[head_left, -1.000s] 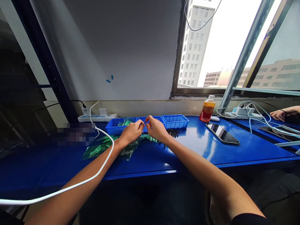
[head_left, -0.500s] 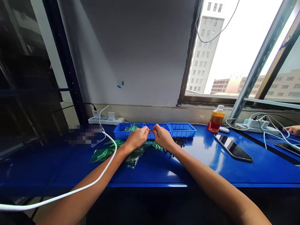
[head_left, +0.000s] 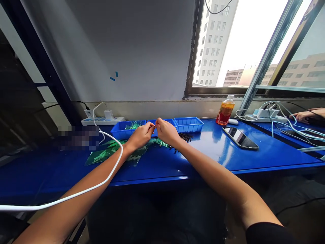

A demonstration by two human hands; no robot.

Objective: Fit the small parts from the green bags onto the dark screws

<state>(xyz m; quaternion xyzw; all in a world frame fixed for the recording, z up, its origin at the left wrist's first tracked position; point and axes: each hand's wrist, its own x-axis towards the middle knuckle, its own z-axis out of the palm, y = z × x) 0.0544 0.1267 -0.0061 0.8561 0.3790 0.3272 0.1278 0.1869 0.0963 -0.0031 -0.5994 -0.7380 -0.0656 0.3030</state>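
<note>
My left hand (head_left: pixel 141 135) and my right hand (head_left: pixel 165 131) meet in front of the middle blue bin (head_left: pixel 162 122), fingertips pinched close together. Something small and dark sits between the fingertips, too tiny to name. Under and beside my left hand lie green-tinted plastic bags (head_left: pixel 101 154) with pale pieces inside. Below my right hand, a pile of small black screw-like parts (head_left: pixel 186 137) spreads over the blue table (head_left: pixel 203 159). The left blue bin (head_left: pixel 119 128) holds another clear greenish bag (head_left: pixel 133 125). To the right stands a third blue bin (head_left: pixel 189 125).
A bottle of red drink (head_left: pixel 225 111) and a phone (head_left: pixel 240 138) are at the right. Power strips (head_left: pixel 103 121) stand along the wall, with cables. A white cable (head_left: pixel 119 159) crosses over my left forearm. Another person's hand (head_left: pixel 304 115) rests at the far right.
The view has shifted, so the table things appear further left and higher. My hands stay together, fingertips now closer to each other. More of the other person's hand shows.
</note>
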